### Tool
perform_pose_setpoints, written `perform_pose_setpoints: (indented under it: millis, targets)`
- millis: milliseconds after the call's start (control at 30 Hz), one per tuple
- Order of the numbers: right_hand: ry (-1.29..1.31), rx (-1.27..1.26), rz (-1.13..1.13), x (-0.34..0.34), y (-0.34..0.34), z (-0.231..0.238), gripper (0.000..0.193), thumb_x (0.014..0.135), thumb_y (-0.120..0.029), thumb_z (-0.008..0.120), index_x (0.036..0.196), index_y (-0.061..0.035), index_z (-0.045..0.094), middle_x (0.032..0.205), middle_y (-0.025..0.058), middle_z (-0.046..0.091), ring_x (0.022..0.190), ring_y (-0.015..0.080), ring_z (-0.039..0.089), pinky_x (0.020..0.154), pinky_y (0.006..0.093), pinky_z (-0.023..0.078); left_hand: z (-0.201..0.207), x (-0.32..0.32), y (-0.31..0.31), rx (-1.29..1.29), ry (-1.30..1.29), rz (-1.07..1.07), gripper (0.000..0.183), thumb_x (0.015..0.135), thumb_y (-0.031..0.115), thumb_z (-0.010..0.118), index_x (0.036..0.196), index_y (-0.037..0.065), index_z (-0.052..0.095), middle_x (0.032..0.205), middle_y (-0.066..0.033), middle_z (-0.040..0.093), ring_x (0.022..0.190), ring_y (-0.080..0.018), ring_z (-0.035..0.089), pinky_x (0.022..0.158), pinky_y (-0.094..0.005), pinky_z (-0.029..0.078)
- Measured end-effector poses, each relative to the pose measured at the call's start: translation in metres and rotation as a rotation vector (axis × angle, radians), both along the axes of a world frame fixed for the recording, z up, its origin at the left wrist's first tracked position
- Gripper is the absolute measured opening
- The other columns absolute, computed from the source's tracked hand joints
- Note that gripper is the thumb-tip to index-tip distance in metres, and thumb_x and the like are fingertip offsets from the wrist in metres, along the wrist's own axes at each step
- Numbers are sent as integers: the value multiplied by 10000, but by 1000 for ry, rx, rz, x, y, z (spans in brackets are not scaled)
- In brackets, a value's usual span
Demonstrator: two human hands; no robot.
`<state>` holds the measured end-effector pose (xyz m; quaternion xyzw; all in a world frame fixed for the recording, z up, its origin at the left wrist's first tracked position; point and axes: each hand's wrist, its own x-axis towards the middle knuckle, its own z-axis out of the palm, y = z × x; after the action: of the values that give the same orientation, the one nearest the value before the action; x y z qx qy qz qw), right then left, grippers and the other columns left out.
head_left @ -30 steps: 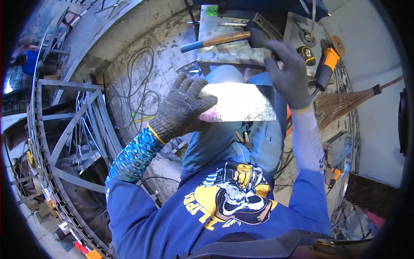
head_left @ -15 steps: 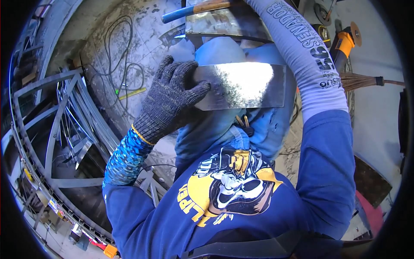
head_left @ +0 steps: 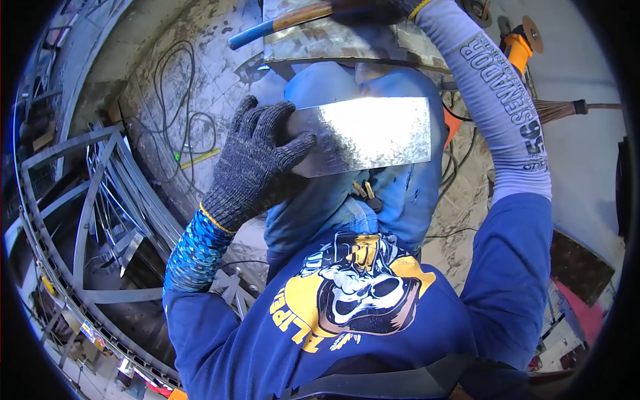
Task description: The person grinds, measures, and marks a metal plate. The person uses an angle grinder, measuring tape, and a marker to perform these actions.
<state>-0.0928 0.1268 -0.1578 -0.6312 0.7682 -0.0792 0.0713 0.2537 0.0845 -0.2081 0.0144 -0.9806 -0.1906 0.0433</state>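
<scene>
Where the head view looks down, a rectangular metal sheet [head_left: 373, 137] sits over the jeans [head_left: 403, 210], dull grey at its left, glaring white across the middle, mottled toward the right. The gloved left hand [head_left: 257, 163], half curled, grips its left end, thumb on top. The right arm [head_left: 500, 113] stretches forward; the right hand [head_left: 377, 10], dark by the wooden handle [head_left: 280, 25], hides whether it holds anything.
</scene>
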Motion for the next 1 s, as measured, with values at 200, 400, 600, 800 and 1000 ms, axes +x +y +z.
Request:
perform_pose_setpoints:
  millis: [200,400,600,800,1000]
  targets:
    - [176,260,-93,19,-16,9,448,891,-450,708,1120,-83,826,1128,198,796,1067,361,774,949,494,600,-3,-4,1,23,-21,-5,704,661,329,944,1317,239,705,1418,-250,580,1295,-473,578,1197,-691,361]
    - [171,-134,-11,8,-24,-45,443,937,-391,629,1188,-68,798,1135,175,802,1051,369,778,907,533,609,-19,4,1,5,25,-10,765,628,327,964,1337,239,691,1414,-261,586,1258,-469,605,1184,-712,347]
    - [246,-82,-37,-7,-29,-46,348,955,-298,639,1216,-99,755,1122,163,803,1034,381,783,854,540,620,-23,6,2,-6,52,-22,660,742,323,903,1363,287,683,1446,-230,572,1320,-463,562,1199,-708,356]
    - [382,250,-109,-26,-42,-12,386,935,-282,701,1294,-150,749,1196,167,795,1094,362,780,893,527,618,-40,8,-2,-59,107,-17,623,779,302,877,1371,292,681,1424,-228,591,1307,-464,568,1198,-694,366]
    - [-878,-545,-92,2,97,1,335,943,-53,677,1276,-33,717,1082,88,685,965,189,701,792,347,561,-25,10,-2,26,85,22,560,808,271,856,1344,275,696,1426,-211,601,1294,-462,580,1194,-672,378]
